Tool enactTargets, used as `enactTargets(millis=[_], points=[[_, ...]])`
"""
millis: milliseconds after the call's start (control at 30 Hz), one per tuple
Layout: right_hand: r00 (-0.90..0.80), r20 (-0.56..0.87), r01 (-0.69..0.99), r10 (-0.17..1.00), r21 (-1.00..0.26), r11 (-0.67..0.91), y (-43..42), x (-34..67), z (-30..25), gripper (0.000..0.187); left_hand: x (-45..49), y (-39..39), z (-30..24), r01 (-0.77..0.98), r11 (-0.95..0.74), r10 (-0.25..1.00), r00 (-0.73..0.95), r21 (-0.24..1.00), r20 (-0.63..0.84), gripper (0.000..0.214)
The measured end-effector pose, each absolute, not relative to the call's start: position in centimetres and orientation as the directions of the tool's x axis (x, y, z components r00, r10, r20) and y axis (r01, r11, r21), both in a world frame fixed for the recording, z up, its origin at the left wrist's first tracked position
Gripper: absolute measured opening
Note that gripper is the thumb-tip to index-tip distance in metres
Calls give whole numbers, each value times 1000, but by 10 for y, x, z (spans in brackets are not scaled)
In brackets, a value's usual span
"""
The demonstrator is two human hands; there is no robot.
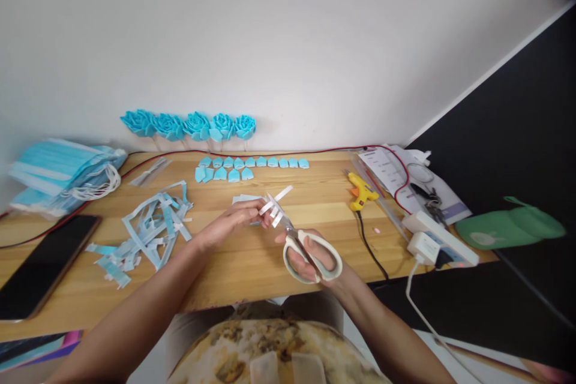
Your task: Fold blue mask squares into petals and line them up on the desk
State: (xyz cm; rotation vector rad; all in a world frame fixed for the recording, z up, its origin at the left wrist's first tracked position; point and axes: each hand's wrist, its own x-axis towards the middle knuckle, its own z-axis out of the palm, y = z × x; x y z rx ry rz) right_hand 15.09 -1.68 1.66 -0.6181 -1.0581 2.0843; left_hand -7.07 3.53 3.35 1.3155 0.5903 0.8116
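My left hand is closed on several narrow white strips, pinched at the fingertips over the middle of the table. My right hand grips scissors with cream handles, thumb and fingers through the loops. The blades point up and left, reaching in among the strips close to my left fingertips. Whether the blades touch the strips cannot be made out. Partly hidden beneath my left hand lies a pale blue-white piece. Beyond my hands sit two rows of small folded blue petals.
Blue flowers on sticks lean on the wall. Left are light blue scraps, a phone and packed face masks. Right are a yellow glue gun, papers, a power strip and a green pouch.
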Motion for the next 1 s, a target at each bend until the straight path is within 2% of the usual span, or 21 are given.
enactTargets(millis=[167,233,400,533,600,800,1000], points=[[-643,-91,-374,760,-829,-416,-18,149,15,51,-69,35,47,68,-113,839,541,991,58,35],[-637,-92,-360,766,-843,-400,-18,149,15,51,-70,35,49,95,-160,848,523,983,87,41],[-625,-177,-201,760,-904,-376,-17,150,15,60,-71,36,41,68,-69,917,398,995,37,37],[-674,-231,42,702,-960,-276,-20,144,18,49,-69,38,40,98,-37,953,304,994,6,30],[-707,-225,98,671,-970,-222,-21,141,20,49,-69,40,38,109,-24,953,302,994,-11,31],[-706,-211,-37,676,-942,-333,-19,151,16,57,-71,44,26,-98,39,973,231,994,-16,33],[-729,-108,-124,676,-950,-285,-17,164,1,73,-70,43,21,-278,146,944,325,949,-49,37]])
